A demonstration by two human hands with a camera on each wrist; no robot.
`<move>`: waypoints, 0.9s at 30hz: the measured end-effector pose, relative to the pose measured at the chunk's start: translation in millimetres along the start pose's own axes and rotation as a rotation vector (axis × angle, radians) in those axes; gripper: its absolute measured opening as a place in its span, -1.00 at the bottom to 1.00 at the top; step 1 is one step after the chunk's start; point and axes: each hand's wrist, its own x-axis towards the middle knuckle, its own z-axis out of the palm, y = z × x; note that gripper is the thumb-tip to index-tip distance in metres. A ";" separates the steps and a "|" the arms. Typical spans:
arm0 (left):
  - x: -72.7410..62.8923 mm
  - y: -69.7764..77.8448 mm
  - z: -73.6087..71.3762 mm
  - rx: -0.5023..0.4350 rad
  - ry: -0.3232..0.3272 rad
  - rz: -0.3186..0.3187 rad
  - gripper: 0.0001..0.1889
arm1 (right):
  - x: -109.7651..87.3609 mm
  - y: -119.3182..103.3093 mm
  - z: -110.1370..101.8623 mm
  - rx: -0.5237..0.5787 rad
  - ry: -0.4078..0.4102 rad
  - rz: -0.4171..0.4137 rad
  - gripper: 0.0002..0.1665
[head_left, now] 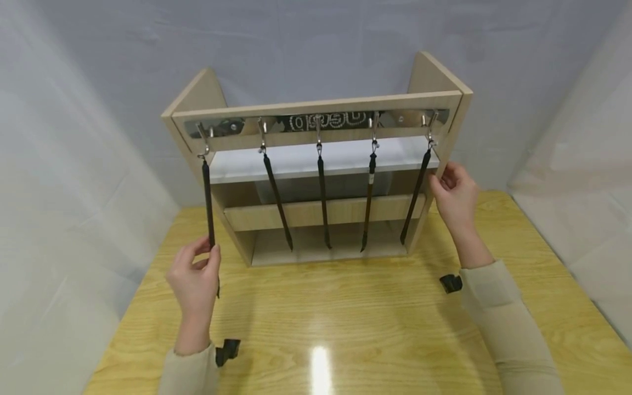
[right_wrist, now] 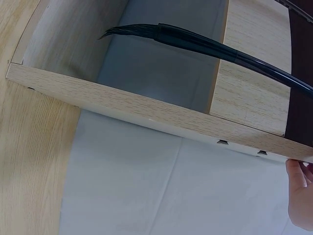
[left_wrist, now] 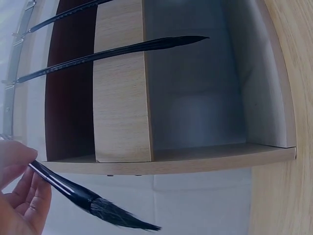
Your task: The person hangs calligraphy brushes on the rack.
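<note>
At the left, my left hand (head_left: 194, 274) pinches the dark handle of a calligraphy brush (head_left: 208, 200) between thumb and fingers. Its loop is at the leftmost hook (head_left: 203, 137), and its dark bristles (left_wrist: 122, 214) point down, outside the shelf's left side. My right hand (head_left: 458, 197) grips the right side panel of a small wooden shelf (head_left: 450, 129), thumb near the front edge; some fingers are hidden. Beside it hangs another calligraphy brush (head_left: 416, 197) from the rightmost hook. Further calligraphy brushes (head_left: 323, 200) hang from the middle hooks.
The shelf has a metal hook strip (head_left: 237, 127) across its top front, a white upper board (head_left: 296, 159) and a wooden crossbar (head_left: 345, 213). It stands on a wood-grain table (head_left: 296, 307). Pale sheeting (head_left: 321, 49) surrounds the back and sides.
</note>
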 end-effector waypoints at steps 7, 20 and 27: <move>0.9 2.3 -0.4 0.006 0.011 -0.005 -0.82 | 0.1 0.3 0.2 -0.002 -0.003 -0.004 -0.68; -0.5 -1.4 -1.0 -0.011 -0.011 0.040 -0.81 | 0.2 1.4 -0.2 -0.005 -0.004 -0.007 -0.69; -5.4 -1.7 1.7 -0.032 -0.038 0.038 -0.81 | -0.1 0.4 0.3 -0.001 0.001 -0.014 -0.71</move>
